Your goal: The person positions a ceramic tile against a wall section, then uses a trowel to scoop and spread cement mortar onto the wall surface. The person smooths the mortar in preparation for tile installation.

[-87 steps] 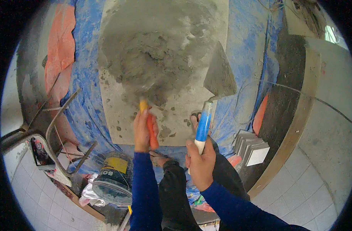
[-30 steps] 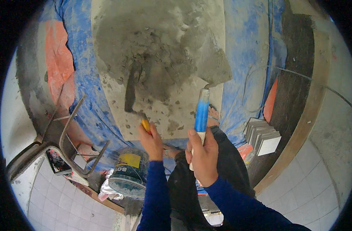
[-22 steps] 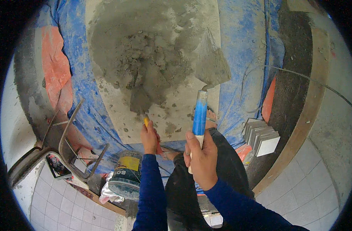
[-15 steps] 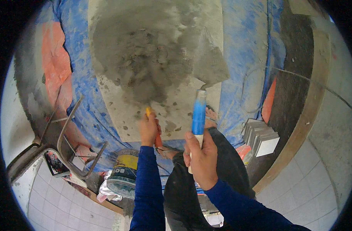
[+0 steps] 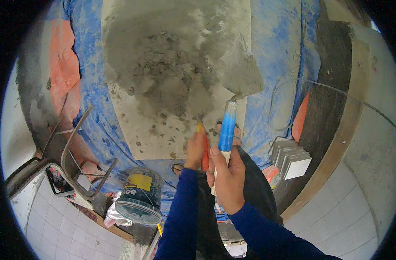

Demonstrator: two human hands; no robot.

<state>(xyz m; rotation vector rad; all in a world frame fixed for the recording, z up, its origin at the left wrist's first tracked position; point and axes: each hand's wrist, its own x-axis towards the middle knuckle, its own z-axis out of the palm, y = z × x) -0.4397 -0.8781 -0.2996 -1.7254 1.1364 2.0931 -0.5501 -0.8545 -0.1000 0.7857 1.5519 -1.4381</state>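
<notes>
My right hand (image 5: 229, 184) grips the blue-and-white handle of a large pointed trowel (image 5: 242, 73), its blade flat over the right side of the board. In my left hand (image 5: 195, 149) is a smaller trowel (image 5: 201, 100) with an orange and yellow handle; its cement-coated blade lies at the near edge of the wet grey mortar (image 5: 163, 69). The mortar is spread, with a lumpy, rough middle, over a pale board (image 5: 126, 130). Crumbs of mortar dot the near part of that board.
Blue sheeting (image 5: 276, 52) lies under the board. A dark bucket (image 5: 139, 195) stands near left, beside a metal-framed chair (image 5: 72, 160). Stacked tiles (image 5: 291, 157) sit at the right, and a thin cable (image 5: 345, 93) crosses there. My feet are at the board's near edge.
My left hand and the smaller trowel have moved right, toward the larger trowel. My right hand has barely shifted, its trowel turning slightly right. More of the bucket shows.
</notes>
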